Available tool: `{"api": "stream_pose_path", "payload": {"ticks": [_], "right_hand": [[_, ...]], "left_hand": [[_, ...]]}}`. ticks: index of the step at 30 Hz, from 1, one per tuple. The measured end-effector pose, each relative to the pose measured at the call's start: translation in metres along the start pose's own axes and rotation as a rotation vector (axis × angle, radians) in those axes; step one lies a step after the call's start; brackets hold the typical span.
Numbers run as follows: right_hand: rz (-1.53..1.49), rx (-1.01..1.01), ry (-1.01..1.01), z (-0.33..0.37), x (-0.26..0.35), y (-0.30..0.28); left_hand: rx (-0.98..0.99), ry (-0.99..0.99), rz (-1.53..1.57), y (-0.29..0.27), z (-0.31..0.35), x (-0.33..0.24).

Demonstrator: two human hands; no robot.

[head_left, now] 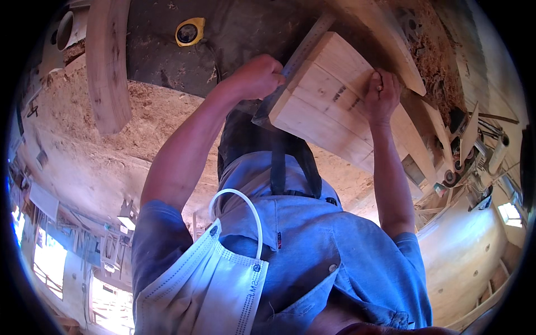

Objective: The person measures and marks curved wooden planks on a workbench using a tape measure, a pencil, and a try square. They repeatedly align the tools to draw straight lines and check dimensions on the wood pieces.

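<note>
1. Fingers: left hand [258,75] is clenched around a metal square [290,70], whose long blade runs up past the panel's edge. Right hand [381,95] has its fingers curled, pinching something small against the panel face; cannot tell what.
2. Near: blue shirt, a face mask hanging below the chin.
3. Middle: the glued-up wooden panel [329,103] lies between both hands, tilted; dark marks show on its face.
4. Far: sawdust over the bench [84,145], a timber plank [107,61], a yellow tape measure [190,30].
5. Progress, as judged: marking-out under way; few marks made, no cuts visible.
</note>
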State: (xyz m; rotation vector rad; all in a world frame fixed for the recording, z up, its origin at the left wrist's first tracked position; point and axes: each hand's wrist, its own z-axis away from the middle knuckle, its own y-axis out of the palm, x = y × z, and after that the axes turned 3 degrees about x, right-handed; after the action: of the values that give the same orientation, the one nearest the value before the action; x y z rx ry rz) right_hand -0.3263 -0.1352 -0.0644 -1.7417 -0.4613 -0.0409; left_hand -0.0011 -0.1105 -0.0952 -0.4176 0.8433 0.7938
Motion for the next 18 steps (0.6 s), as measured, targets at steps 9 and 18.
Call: {"api": "stream_pose_path", "payload": {"ticks": [9,18], "right_hand": [[0.026,-0.003,-0.059,-0.0017,-0.0009,-0.0009],[0.051,-0.016,-0.039,-0.0001,0.0051,-0.0007]], "left_hand": [[-0.008,-0.02,0.004,0.002,-0.0024,0.0011],[-0.014,0.007,0.047,0.0003,0.0037,-0.003]]}}
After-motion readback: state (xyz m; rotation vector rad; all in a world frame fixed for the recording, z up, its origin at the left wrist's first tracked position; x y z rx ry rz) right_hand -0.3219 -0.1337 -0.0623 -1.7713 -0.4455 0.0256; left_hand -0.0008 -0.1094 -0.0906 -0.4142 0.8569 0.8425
